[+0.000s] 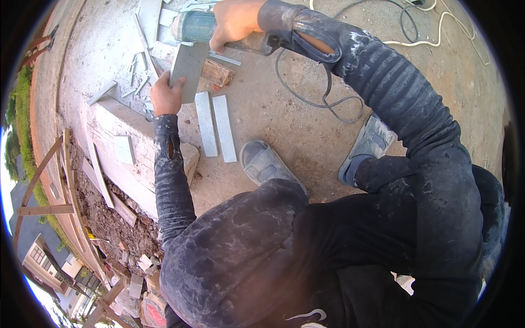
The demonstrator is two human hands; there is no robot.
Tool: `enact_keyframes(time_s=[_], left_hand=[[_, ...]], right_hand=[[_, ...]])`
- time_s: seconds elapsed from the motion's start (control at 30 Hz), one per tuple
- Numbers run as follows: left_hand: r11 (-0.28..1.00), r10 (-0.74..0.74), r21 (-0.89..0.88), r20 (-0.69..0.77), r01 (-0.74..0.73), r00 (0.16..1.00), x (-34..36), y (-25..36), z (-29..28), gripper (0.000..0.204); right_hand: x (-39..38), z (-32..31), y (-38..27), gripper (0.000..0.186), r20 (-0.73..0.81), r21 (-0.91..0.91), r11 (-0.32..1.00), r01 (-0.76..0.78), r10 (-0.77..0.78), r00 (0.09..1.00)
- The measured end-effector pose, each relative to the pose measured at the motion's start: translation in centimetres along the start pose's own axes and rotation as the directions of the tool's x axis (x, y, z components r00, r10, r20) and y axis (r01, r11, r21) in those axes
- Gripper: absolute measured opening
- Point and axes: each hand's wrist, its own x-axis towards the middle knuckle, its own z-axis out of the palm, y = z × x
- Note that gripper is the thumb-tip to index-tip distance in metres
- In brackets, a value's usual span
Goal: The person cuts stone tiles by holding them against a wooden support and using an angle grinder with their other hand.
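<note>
My left hand grips a flat grey tile piece by its near left edge, thumb on top. Around the teal body of a power tool, which looks like an angle grinder, my right hand is closed. The tool sits just beyond the tile's far edge; whether its disc touches the tile I cannot tell. A broken brick lies beside the tile. Two narrow tile strips rest side by side on the dusty floor nearer to me.
Thin tile offcuts are scattered at the far left. A pale block with a small tile piece stands left of my forearm. A dark cord loops across the floor. Rubble and wooden rails lie lower left.
</note>
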Motion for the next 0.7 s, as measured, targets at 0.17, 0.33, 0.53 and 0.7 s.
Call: enact_keyframes(time_s=[0.17, 0.33, 0.53, 0.7], left_hand=[[1.000, 0.007, 0.014, -0.006, -0.006, 1.000, -0.01, 0.04, -0.01, 0.029], [1.000, 0.004, 0.022, 0.000, -0.004, 1.000, -0.06, -0.01, -0.10, 0.031], [1.000, 0.005, 0.028, 0.008, -0.005, 1.000, 0.13, 0.23, 0.09, 0.033], [1.000, -0.007, 0.030, 0.012, 0.007, 1.000, 0.02, -0.05, -0.11, 0.035]], right_hand=[[0.12, 0.14, -0.37, 0.048, 0.026, 0.006, 1.000, 0.008, -0.009, 1.000], [-0.26, 0.01, -0.34, 0.047, 0.046, 0.016, 0.999, 0.035, -0.036, 0.998], [-0.47, 0.06, -0.27, 0.046, 0.038, 0.004, 1.000, 0.002, -0.002, 0.999], [-0.47, -0.53, -0.33, 0.046, 0.057, 0.003, 0.999, 0.042, -0.042, 0.997]])
